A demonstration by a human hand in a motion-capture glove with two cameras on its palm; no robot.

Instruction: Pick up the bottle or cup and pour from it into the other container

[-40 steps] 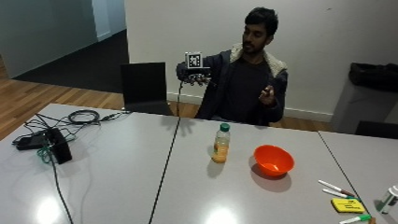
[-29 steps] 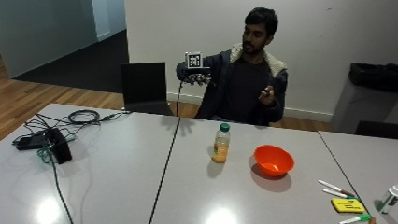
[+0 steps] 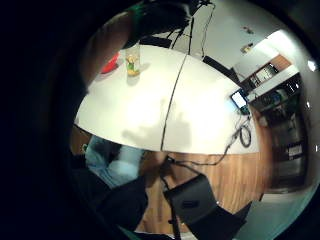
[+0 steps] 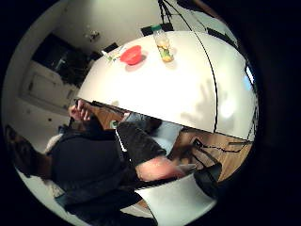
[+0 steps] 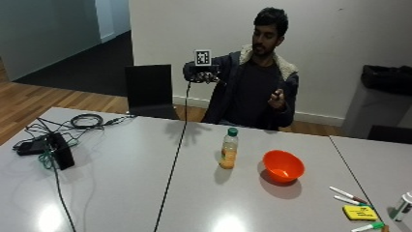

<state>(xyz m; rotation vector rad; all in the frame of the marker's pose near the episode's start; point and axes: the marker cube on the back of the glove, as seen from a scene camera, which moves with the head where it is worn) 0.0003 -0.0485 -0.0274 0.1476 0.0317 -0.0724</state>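
We see almost no change over the last 0.7 s: the gloved right hand [image 5: 203, 76] stays raised at chest height in front of the person, well above and behind the bench [image 5: 128, 193], and neither the bottle [image 5: 227, 148] nor the bowl [image 5: 283, 166] has shifted. From the outside view we cannot tell whether the fingers of that hand are straight or curled; it plainly holds nothing, since both containers stand alone on the bench. The bare hand [image 5: 277, 98] is lifted too, at the person's other side, touching none of the task's things. The bottle stands upright near the middle of the bench, green cap on, with yellow-orange liquid filling roughly its lower half. The orange bowl sits just beside it, apart from it, on the side of the markers [image 5: 347, 195]. Both palm views look down on the bench from well away, with the bottle [image 3: 132, 60] and bowl [image 4: 131, 54] small in the distance, which fits a hand that is far from any grasp. We judge that the task has not started: the reach toward the bottle is still to come, and the cap looks to need removing before any pour into the bowl.
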